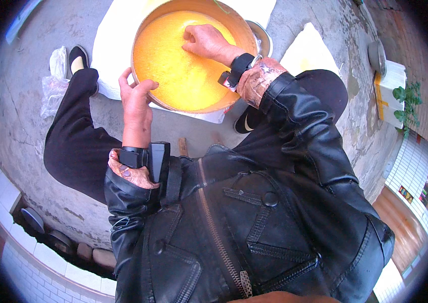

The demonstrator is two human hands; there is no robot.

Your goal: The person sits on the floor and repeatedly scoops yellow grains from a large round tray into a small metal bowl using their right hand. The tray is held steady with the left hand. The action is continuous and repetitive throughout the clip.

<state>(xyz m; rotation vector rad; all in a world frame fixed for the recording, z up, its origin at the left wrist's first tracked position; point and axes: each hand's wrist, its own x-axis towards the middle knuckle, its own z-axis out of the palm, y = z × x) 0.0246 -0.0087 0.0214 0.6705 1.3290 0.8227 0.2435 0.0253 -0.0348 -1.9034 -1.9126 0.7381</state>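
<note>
A round sieve-like pan with a tan rim (250,45) stands tilted before me, holding a layer of fine yellow grains (183,72). My left hand (138,87) grips the pan's near left rim, thumb on the inside and fingers outside. Over the grains is my right hand (204,39), its fingers curled towards the thumb; whether grains are pinched between them I cannot tell. White sheeting (109,45) lies under the pan. A metal bowl (265,39) shows partly behind the pan's right side.
A white sack (307,49) lies by my right knee. Clear plastic bags (56,91) rest beside my left shoe. Farther right are a grey basin (377,57), a white foam box (394,92) and a leafy plant (409,106). Concrete ground (17,98) surrounds my feet.
</note>
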